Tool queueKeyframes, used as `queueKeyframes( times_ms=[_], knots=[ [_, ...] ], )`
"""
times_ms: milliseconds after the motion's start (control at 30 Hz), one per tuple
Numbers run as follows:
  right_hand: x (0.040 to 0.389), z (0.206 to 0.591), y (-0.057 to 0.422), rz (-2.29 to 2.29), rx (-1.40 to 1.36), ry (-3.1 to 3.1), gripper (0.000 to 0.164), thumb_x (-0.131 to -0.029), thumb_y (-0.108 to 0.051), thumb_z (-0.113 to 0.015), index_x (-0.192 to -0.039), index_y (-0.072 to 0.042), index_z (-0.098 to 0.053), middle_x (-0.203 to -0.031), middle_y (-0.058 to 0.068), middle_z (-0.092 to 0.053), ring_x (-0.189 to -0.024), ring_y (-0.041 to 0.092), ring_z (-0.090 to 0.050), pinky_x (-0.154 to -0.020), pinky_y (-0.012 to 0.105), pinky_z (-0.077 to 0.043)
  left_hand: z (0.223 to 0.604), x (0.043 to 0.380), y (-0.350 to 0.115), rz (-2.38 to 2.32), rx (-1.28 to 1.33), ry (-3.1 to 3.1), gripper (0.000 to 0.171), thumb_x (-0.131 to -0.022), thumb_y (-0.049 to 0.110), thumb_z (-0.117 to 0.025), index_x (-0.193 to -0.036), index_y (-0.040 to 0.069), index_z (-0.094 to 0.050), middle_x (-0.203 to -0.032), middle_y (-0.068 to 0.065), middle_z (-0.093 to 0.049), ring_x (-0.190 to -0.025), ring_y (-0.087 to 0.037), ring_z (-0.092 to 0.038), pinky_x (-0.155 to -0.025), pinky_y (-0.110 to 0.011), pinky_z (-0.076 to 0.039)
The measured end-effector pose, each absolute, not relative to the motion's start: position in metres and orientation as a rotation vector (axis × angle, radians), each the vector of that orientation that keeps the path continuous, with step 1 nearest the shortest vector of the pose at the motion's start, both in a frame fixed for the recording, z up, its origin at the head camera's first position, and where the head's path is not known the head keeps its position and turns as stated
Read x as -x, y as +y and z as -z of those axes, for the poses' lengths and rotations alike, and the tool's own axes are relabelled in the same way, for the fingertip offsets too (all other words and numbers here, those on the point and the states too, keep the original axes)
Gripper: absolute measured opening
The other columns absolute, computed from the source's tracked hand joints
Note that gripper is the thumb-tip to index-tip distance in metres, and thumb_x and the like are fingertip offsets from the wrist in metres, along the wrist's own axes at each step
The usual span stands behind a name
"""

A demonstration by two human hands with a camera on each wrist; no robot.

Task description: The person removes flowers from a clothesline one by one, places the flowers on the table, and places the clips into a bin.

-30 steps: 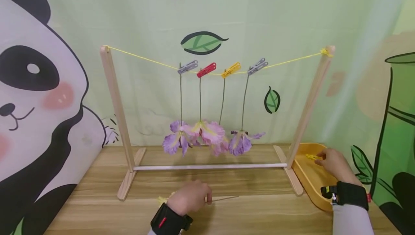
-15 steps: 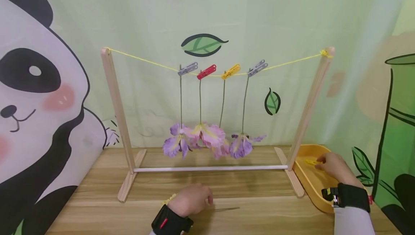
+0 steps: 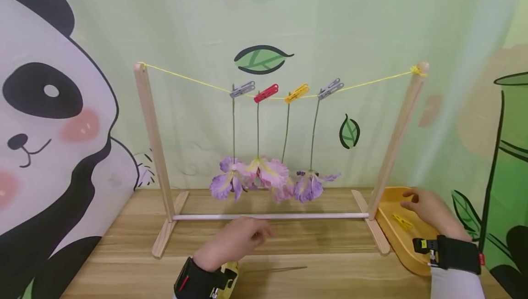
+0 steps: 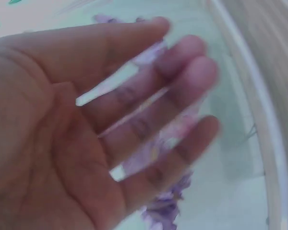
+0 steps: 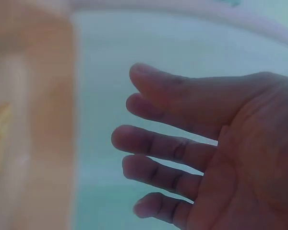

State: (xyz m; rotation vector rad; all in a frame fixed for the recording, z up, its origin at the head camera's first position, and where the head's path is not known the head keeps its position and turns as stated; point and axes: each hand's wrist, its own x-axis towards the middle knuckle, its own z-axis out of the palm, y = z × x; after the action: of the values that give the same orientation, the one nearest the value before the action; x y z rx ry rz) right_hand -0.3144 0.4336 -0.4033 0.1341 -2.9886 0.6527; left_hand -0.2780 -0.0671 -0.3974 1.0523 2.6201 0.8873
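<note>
My left hand [image 3: 233, 241] hovers over the front of the table, fingers relaxed and holding nothing; the left wrist view shows its bare palm [image 4: 72, 153]. Below it on the table lies a thin stem [image 3: 290, 268], with a yellow flower [image 3: 229, 281] partly hidden by the wrist strap. Over the yellow tray [image 3: 402, 255] at the right, my right hand [image 3: 429, 209] has loosely spread, empty fingers. A yellow clothespin [image 3: 402, 221] lies in that tray, just below the fingertips. Grey, red [image 3: 266, 93] and orange-yellow [image 3: 297, 93] clothespins grip flower stems on a yellow string [image 3: 185, 77].
A wooden frame with a left post [image 3: 154, 143], a right post [image 3: 398, 141] and a white crossbar [image 3: 313, 216] stands across the table. Purple [image 3: 308, 188] and pink [image 3: 268, 173] flowers hang upside down from the string. A printed panda curtain [image 3: 95, 129] is behind.
My right hand has let go of the yellow clothespin, now in the tray. My left hand has moved up and away from the stem, its fingers loosened.
</note>
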Motion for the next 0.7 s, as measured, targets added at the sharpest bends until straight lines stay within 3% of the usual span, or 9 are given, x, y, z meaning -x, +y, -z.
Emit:
queueKeyframes(
  times_ms=[167, 367, 700],
  knots=[
    [0.3, 0.373, 0.411, -0.666, -0.177, -2.912, 0.039, -0.102, -0.013, -0.066, -0.129, 0.014, -0.058, -0.099, 0.023, -0.063, -0.079, 0.029, -0.055, -0.064, 0.036, -0.048, 0.383, 0.281, -0.077, -1.002, -1.136, 2.787, 0.024, -0.102, -0.001, -0.061, -0.113, 0.014, -0.076, -0.105, -0.002, -0.075, -0.083, -0.01, -0.065, -0.075, -0.03, -0.053],
    [0.285, 0.348, 0.382, -0.667, -0.247, -2.84, 0.036, -0.102, -0.013, -0.067, -0.129, 0.01, -0.06, -0.096, 0.016, -0.063, -0.077, 0.025, -0.053, -0.061, 0.033, -0.046, 0.373, 0.28, -0.091, -1.193, -1.084, 2.858, 0.022, -0.103, 0.005, -0.063, -0.113, 0.02, -0.075, -0.111, 0.006, -0.073, -0.099, -0.01, -0.068, -0.088, -0.034, -0.057],
    [0.277, 0.346, 0.352, -0.664, -0.387, -2.714, 0.024, -0.101, -0.007, -0.068, -0.121, 0.005, -0.068, -0.086, 0.003, -0.063, -0.072, 0.018, -0.052, -0.057, 0.027, -0.045, 0.37, 0.279, -0.101, -1.345, -1.124, 2.792, 0.018, -0.103, 0.004, -0.062, -0.109, 0.017, -0.073, -0.103, 0.004, -0.072, -0.096, -0.01, -0.068, -0.086, -0.034, -0.058]
  ],
)
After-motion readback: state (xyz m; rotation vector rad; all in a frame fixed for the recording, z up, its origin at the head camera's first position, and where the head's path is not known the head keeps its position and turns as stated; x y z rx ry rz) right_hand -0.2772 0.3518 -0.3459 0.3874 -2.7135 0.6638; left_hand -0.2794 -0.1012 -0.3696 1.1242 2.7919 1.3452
